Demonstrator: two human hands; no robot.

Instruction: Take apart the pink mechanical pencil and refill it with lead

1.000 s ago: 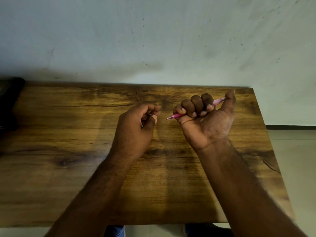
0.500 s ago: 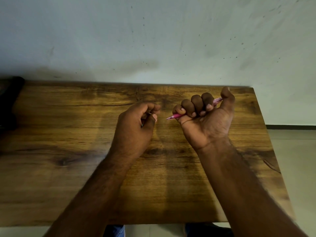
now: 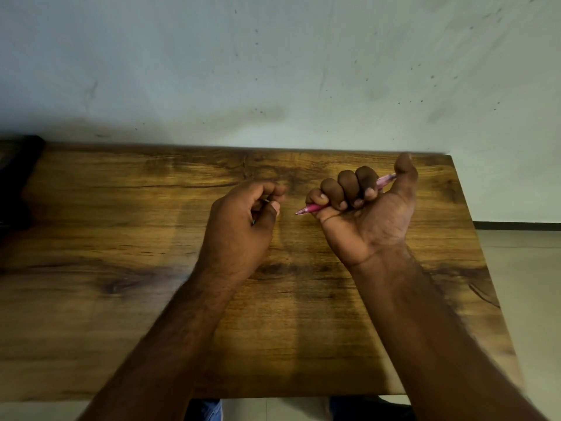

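My right hand (image 3: 364, 214) is turned palm up above the wooden table (image 3: 121, 238), with its fingers curled round the pink mechanical pencil (image 3: 312, 207). The pencil's tip points left toward my left hand; its rear end sticks out beside my raised thumb. My left hand (image 3: 243, 226) hovers a short way left of the tip. Its fingers and thumb are curled round something small, of which only a teal speck (image 3: 253, 222) shows. No loose lead is visible.
The table runs back to a pale wall and ends at the right in an edge (image 3: 473, 226), with tiled floor beyond. A dark object (image 3: 15, 177) sits at the far left. My knees (image 3: 206, 410) show below the front edge.
My right thumb has shifted slightly at the pencil's rear end. Both hands otherwise stay where they were.
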